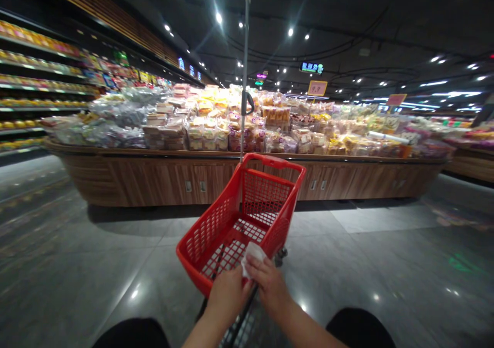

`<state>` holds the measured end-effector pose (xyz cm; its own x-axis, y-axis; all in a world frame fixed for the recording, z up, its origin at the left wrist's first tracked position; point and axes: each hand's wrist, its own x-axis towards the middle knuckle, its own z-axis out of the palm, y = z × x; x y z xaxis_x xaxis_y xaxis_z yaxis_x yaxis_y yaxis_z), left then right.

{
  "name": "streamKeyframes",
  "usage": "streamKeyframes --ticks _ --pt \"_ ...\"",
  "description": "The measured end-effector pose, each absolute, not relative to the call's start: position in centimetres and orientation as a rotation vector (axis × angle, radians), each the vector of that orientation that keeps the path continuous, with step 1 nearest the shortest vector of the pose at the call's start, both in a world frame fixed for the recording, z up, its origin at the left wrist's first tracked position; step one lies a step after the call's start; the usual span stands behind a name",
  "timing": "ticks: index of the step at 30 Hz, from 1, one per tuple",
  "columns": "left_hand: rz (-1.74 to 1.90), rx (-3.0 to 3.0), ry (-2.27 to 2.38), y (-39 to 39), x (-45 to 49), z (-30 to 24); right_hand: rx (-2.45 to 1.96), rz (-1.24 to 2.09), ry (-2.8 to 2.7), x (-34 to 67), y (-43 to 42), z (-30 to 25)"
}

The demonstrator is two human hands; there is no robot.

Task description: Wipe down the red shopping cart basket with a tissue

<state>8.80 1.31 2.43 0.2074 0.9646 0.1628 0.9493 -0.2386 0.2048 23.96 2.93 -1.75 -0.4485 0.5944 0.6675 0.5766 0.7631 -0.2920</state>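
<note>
Grip: right hand [266,281] folded over a crumpled white wipe [252,250], fingers closed on it. Left hand [230,289] meets it from the other side; cannot tell whether the left fingertips pinch the wipe or only rest against it.

Wipe sits above the near right corner of the red cart [278,230], a loose edge pointing over the basket. Looks thin, light and limp, paper or fine cloth; should fold easily, give no stiffness, and might tear if tugged. Best held by the bunched middle, or by the loose edge for spreading.

Cart basket: perforated, apparently stiff plastic, probably slick. Dark wheel [281,256] below its right wall, so likely to roll if pushed. Firmest hold: the slotted bar at its far end. Thin pole [244,65] rises at its far left corner.

Beyond the cart: wooden bench [146,182] heaped with bagged goods [208,133]. Well left of the cart, stocked shelves [34,88]. Under the cart, grey floor [347,271].
</note>
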Motion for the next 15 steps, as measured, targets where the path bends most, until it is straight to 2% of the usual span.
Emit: streamKeyframes --ticks 4,9,15 --pt "0.374 2.380 2.002 1.5 9.2 1.5 -0.878 -0.027 -2.160 25.8 5.3 -1.1" --pt "0.423 2.413 2.061 1.1 8.7 1.1 -1.094 -0.100 -1.968 27.5 7.7 -0.7" --pt "0.489 2.482 2.061 0.9 7.5 0.3 -0.929 -0.070 -2.158 25.5 5.1 -1.4"
